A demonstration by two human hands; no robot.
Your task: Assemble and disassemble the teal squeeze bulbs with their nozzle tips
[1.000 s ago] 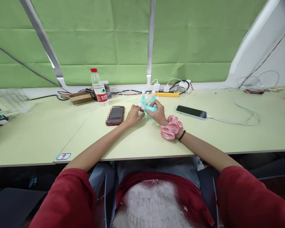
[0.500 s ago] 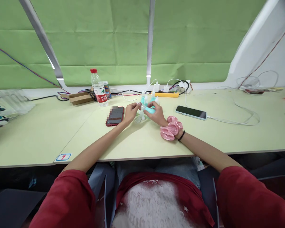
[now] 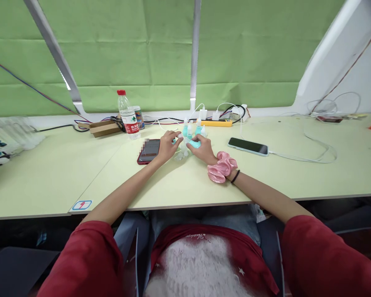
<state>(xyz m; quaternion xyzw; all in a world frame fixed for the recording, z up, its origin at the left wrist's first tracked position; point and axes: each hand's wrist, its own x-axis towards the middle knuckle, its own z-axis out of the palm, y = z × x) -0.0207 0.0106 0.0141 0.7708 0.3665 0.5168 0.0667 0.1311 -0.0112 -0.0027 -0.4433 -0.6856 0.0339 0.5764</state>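
Observation:
My right hand (image 3: 205,150) is closed around a teal squeeze bulb (image 3: 194,144), whose clear nozzle points left. Between the thumb and fingers of my left hand (image 3: 168,145) is a small whitish cap (image 3: 180,135), a little apart from the nozzle. Some teal also shows by the left fingers; I cannot make out what it is. Just behind the hands stand several similar bulbs (image 3: 185,131) with pointed clear tips. Below the fingers lies a small heap of clear plastic pieces (image 3: 181,155) on the pale table (image 3: 185,185).
A red-cased phone (image 3: 148,152) lies left of my hands, and a charging phone (image 3: 248,146) lies right. Behind are a water bottle (image 3: 130,115), a can (image 3: 139,117), a cardboard box (image 3: 106,128), a yellow tool (image 3: 218,123) and cables. Plastic bags (image 3: 18,132) sit far left.
My left hand has shifted slightly left and turned, with the whitish cap now clear of the nozzle. The right hand keeps the bulb in nearly the same place.

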